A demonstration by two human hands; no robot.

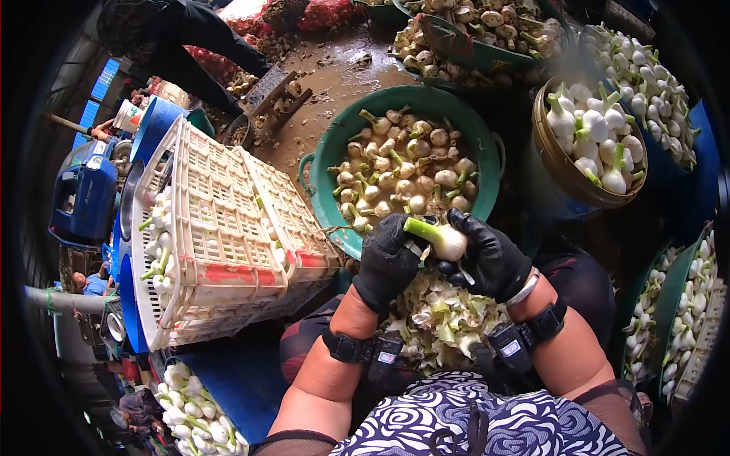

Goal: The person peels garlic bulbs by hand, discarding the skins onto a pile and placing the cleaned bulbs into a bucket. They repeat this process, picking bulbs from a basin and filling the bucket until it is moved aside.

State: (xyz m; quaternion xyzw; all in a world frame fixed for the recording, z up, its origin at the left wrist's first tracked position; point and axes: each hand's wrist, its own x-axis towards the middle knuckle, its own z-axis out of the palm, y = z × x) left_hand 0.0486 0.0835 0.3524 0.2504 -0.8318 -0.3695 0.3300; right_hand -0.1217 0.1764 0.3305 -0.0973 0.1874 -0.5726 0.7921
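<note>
Between my two black-gloved hands is a garlic bulb (447, 242) with a green stem pointing left. My left hand (389, 262) is closed at the stem side. My right hand (490, 258) has its fingers curled round the bulb's right side, with a small metal blade (461, 275) showing below them. Just beyond the hands stands a green basin (328, 152) of unpeeled garlic bulbs (405, 169). Under the hands, a pile of peeled skins (441, 323) lies in my lap.
White plastic crates (220, 220) stand at the left. A bucket (544, 144) of peeled garlic is at the upper right, with more garlic tubs (456, 53) behind. Peeled bulbs (198, 410) lie at the lower left. A person in dark trousers (190, 45) stands at the upper left.
</note>
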